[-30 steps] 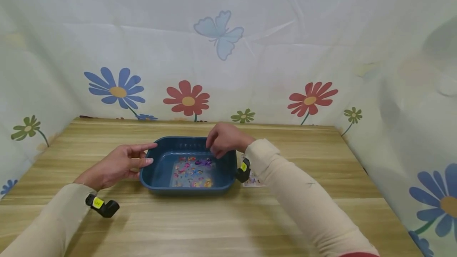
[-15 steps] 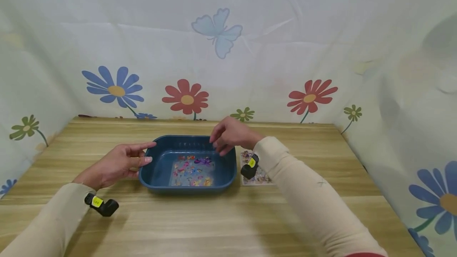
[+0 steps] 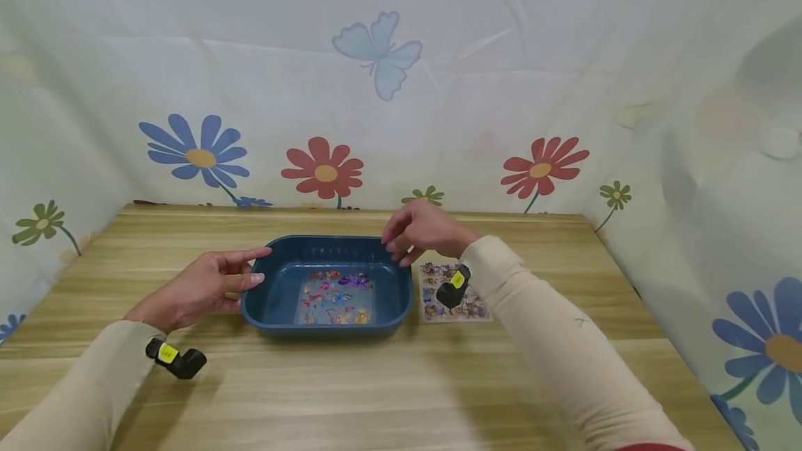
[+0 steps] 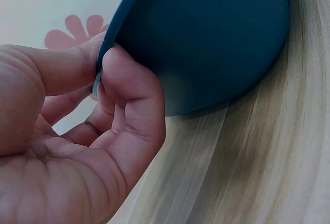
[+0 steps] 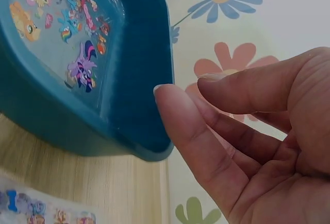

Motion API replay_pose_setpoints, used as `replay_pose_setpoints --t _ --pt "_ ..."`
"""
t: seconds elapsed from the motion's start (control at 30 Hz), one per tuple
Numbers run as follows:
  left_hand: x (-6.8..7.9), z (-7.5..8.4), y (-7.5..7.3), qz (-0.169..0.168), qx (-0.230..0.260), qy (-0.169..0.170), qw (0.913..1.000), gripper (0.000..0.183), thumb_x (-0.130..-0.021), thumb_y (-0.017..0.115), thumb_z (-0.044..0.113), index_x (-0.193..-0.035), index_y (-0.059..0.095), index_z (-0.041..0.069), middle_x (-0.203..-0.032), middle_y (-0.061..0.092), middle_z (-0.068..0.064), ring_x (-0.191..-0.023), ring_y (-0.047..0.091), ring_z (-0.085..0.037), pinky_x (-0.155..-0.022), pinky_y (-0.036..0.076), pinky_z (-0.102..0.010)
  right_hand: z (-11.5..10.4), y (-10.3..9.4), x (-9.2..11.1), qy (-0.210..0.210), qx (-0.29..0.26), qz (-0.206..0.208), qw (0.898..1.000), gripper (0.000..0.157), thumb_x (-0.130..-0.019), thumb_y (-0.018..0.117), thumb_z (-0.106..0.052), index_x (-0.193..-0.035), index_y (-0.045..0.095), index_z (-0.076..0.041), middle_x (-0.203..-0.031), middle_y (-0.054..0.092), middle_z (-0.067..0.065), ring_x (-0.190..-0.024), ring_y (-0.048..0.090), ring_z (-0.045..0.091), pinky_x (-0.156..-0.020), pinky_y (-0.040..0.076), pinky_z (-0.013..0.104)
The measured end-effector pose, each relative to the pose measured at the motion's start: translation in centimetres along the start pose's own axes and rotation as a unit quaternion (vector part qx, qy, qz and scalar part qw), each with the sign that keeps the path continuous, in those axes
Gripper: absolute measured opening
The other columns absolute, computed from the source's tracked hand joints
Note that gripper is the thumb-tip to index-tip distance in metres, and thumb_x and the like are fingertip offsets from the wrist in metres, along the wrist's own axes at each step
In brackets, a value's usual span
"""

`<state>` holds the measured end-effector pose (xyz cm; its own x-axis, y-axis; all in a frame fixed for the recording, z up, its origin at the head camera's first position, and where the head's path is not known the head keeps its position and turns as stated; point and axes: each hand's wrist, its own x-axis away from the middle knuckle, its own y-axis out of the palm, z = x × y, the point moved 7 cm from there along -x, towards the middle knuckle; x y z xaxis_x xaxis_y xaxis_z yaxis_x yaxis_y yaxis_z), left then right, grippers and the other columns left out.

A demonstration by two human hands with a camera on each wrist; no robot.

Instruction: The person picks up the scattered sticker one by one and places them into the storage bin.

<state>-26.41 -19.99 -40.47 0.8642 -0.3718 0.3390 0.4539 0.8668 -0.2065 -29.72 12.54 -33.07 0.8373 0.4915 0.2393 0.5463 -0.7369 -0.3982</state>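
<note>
A dark blue plastic tub stands upright on the wooden table. My left hand pinches its left rim between thumb and fingers, as the left wrist view shows closely. On the tub's floor lies a clear sheet of colourful pony stickers. Near the back right corner, my right hand hovers with relaxed, slightly bent fingers; in the right wrist view a gap separates thumb and index fingertip, and nothing shows between them. Below that wrist, a second sticker sheet lies flat beside the tub, partly covered by the wrist camera.
The wooden table extends around the tub on all sides. A pale curtain printed with flowers and a butterfly hangs behind it and along both sides. Black cameras are strapped to both sleeves.
My right hand has moved right and slightly up, from over the tub's inside to its back right corner. More of the second sticker sheet shows. The left hand stays on the rim.
</note>
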Motion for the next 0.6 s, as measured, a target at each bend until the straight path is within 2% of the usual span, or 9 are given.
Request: replay_pose_setpoints --t 0.23,0.43,0.6 --pt "-0.1 -0.2 -0.1 0.006 -0.005 -0.005 1.0 0.077 -0.091 0.07 0.031 -0.156 0.03 0.019 -0.098 0.047 -0.004 -0.083 0.059 -0.017 -0.069 0.056 -0.029 0.6 -0.7 0.6 -0.006 0.008 0.0 1.0 0.013 -0.089 0.067 0.003 -0.1 0.072 0.001 -0.096 0.071 0.02 -0.077 0.07 0.028 -0.07 0.061 0.042" --pt "-0.1 -0.3 0.0 0.004 -0.002 -0.005 1.0 0.077 -0.091 0.07 0.03 -0.155 0.03 0.019 -0.098 0.048 -0.003 -0.081 0.06 -0.017 -0.069 0.055 -0.028 1.2 -1.5 1.2 0.005 0.016 0.011 1.0 0.02 -0.089 0.067 0.0 -0.108 0.069 0.006 -0.106 0.067 0.029 -0.078 0.07 0.027 -0.072 0.061 0.044" --pt "-0.1 -0.2 0.1 0.003 0.003 -0.004 1.0 0.077 -0.091 0.07 0.03 -0.156 0.03 0.018 -0.097 0.048 -0.002 -0.08 0.061 -0.016 -0.07 0.057 -0.028 1.9 -2.6 1.8 0.013 0.013 0.023 1.0 0.02 -0.089 0.067 0.001 -0.108 0.069 0.006 -0.101 0.068 0.026 -0.08 0.07 0.03 -0.076 0.059 0.049"
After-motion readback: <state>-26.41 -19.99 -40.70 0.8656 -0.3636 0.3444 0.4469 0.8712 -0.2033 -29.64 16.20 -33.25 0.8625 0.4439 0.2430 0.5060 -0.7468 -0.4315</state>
